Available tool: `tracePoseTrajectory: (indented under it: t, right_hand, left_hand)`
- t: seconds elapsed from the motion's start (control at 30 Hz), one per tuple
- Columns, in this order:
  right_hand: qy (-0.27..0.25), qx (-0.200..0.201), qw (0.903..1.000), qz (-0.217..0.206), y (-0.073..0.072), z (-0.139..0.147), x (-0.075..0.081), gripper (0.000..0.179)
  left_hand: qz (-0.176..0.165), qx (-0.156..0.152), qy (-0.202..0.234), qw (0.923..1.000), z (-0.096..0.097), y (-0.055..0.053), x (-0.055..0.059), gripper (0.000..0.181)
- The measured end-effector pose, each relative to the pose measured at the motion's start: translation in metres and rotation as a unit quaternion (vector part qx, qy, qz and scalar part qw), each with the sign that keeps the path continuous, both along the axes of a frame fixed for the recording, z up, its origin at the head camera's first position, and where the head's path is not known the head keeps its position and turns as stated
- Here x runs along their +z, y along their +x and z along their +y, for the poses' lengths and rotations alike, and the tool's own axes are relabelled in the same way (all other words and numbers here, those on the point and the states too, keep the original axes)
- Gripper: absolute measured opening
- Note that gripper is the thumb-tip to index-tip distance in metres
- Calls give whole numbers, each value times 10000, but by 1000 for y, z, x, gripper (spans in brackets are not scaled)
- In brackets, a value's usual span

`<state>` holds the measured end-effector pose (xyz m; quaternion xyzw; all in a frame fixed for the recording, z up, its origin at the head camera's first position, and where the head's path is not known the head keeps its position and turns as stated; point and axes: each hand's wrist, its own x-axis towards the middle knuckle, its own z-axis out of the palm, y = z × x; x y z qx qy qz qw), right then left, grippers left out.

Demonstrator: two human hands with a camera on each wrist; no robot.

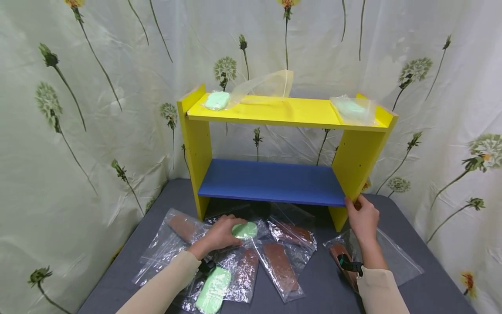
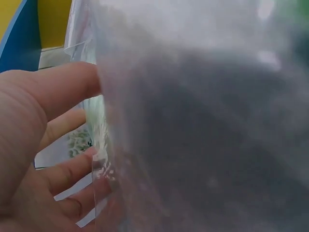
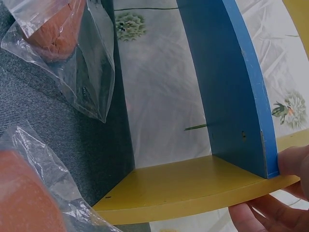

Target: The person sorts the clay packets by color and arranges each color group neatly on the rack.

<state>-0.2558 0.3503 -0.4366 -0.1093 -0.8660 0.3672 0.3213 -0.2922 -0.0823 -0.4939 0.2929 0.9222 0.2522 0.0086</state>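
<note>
My left hand [image 1: 221,233] pinches a pale green rounded slab [image 1: 245,230] in a clear zip bag, just in front of the shelf unit's lower opening. In the left wrist view the bag's plastic [image 2: 193,130] fills most of the picture, with the thumb on one side and the fingers on the other. My right hand [image 1: 364,218] grips the yellow side panel [image 1: 358,161] of the small shelf unit where the blue shelf [image 1: 270,181] meets it. Its thumb lies by the blue shelf's front corner, and its fingers reach round the panel's outer side.
Several bagged brown slabs [image 1: 280,266] and another bagged green slab [image 1: 213,290] lie on the dark tabletop [image 1: 321,283]. A bagged brown piece [image 1: 343,261] lies under the right wrist. On the yellow top shelf [image 1: 306,111] sit two bagged green pieces, left [image 1: 217,100] and right [image 1: 351,107].
</note>
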Motion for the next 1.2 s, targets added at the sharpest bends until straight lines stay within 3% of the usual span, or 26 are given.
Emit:
tracePoseTrajectory:
  t: [0.17,0.43,0.7,0.93,1.2]
  right_hand:
    - [62,-28,10000,26,1,-1,1,35]
    - [105,-11,9999,115,2,-3,1,30]
    - [32,-21,10000,71,0,-1,-1,34]
    - [61,-59,10000,15,0,-2,0,34]
    - [38,11,9999,102,2,-2,1,35]
  left_hand:
    - [81,4,19,10000,1,-2,-1,75]
    - [-387,229,149,9989,1,0,1,77]
    - [136,-73,495,9987,3,-2,13,41]
    - [56,-130,794,9967,0,5,23,27]
    - [582,-82,922,9940,-2,15,48,20]
